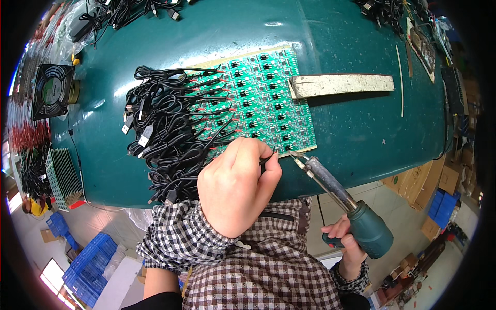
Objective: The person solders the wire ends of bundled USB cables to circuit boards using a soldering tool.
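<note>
My left hand (232, 181) is closed in a pinch on the end of a black cable (266, 159) at the near edge of a green circuit board panel (305, 124). In my right hand (347, 242) is a soldering gun (369, 232) with a dark green body and a metal barrel. Its tip points at the panel's near right corner, close to my left fingertips; whether it touches the board I cannot tell. Coiled black USB cables (165, 111) lie along the panel's left side, several with red wire ends on the board.
A worn pale strip (343, 85) rests against the panel's right edge on the green table (356, 139). A black fan (53, 92) stands at the left, beyond a stack of boards (64, 178). More cables (129, 13) lie at the far edge. Blue crates (90, 268) are below left.
</note>
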The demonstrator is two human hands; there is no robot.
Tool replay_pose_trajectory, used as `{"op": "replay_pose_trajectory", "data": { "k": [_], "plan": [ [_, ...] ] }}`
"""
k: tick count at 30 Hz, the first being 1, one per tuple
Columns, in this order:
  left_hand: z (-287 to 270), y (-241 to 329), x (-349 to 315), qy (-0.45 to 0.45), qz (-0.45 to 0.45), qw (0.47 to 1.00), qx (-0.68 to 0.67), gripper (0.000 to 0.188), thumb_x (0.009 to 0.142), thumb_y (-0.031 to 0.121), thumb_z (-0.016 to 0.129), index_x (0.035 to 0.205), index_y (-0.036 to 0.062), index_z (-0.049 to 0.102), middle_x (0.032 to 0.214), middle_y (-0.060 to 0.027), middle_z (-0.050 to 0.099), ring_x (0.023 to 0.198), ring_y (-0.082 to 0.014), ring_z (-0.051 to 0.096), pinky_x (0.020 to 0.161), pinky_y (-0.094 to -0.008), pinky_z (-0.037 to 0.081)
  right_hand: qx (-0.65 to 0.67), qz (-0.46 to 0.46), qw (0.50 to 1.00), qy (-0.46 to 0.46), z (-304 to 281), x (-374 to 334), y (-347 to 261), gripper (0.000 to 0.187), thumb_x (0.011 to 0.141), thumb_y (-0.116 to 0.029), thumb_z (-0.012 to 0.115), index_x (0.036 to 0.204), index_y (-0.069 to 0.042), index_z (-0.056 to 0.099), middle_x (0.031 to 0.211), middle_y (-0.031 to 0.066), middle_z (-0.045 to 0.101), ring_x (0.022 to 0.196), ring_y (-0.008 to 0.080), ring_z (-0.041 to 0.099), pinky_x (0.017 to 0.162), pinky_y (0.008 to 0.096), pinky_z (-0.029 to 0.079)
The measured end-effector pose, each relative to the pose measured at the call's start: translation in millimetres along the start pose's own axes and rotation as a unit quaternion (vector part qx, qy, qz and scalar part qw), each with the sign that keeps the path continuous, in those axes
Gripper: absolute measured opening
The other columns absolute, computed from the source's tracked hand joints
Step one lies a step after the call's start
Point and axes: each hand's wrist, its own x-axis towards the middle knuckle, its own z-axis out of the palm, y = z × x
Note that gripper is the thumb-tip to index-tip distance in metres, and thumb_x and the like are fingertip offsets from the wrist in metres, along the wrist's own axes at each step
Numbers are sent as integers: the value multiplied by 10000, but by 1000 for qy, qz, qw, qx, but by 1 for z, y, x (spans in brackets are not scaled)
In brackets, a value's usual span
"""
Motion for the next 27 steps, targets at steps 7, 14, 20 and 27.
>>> {"op": "replay_pose_trajectory", "data": {
  "k": [7, 14, 20, 27],
  "plan": [
    [0, 1, 0, -4, -6, 1000, -5, 170, 761, 81, 725, 818, 54, 567, 732, -77, 591, 610, -259, 615, 538, -346, 486, 50, -39, 998, 28, -3, 13, 1, 547, 884, -346, 671, 1147, 93, 475, 733, 70, 507, 646, 191, 579, 655, 412, 614],
    [1, 0, 1, 22, 14, 1000, 12, 158, 781, 62, 751, 791, 61, 593, 663, -20, 566, 504, -106, 533, 478, -252, 444, 206, -157, 966, 14, -6, 76, -6, 488, 971, -372, 557, 1189, 48, 438, 734, 46, 480, 654, 148, 558, 621, 365, 625],
    [-10, 5, -5, -38, 28, 999, 20, 151, 824, -13, 674, 942, 29, 590, 828, -112, 582, 695, -286, 605, 590, -351, 491, 378, -190, 901, -92, -21, 144, -20, 435, 1016, -374, 485, 1203, 13, 413, 759, 39, 477, 693, 138, 510, 639, 343, 605],
    [-22, 1, -22, 5, 61, 998, 5, 232, 797, -91, 667, 999, 9, 610, 857, -131, 595, 709, -297, 619, 597, -351, 504, 429, -199, 870, -142, -28, 156, -13, 413, 1013, -363, 501, 1189, -2, 406, 790, 46, 475, 711, 147, 502, 605, 331, 574]
  ]
}}
